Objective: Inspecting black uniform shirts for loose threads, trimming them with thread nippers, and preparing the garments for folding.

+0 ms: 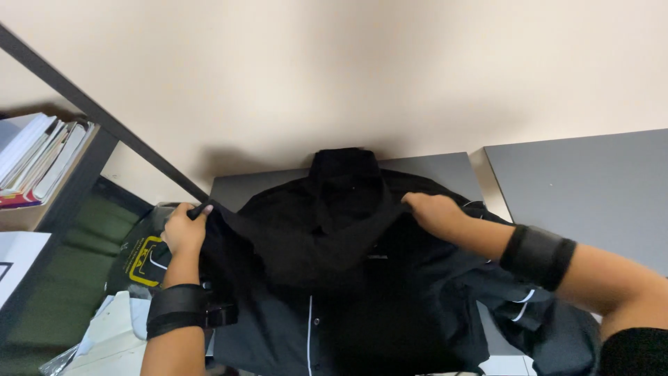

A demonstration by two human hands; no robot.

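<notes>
Nearest the camera: two forearms, each with a black wrist band, left one (177,308), right one (538,255). Below and between them lies a black shirt (334,278) with thin white piping and a button row down the front; it is spread on a grey counter (431,170), lower hem toward the person, collar toward the wall. Left hand (184,228) is closed, pinching a fold of the shirt's fabric at its left shoulder edge, lifting it slightly. Right hand (435,211) is pressed palm-down on the shirt's right shoulder area, fingers curled into the cloth, gripping the fabric there. Fabric is pulled taut between the two hands, forming a fold line across the chest. Left of the left hand, partly under the shirt: a dark bag (142,254) with a yellow print. Further left: a dark metal shelf frame (90,111) with a stack of books (38,157). Right side: a second grey counter (591,188), just apart from the first. Beyond: plain beige wall (348,69).
</notes>
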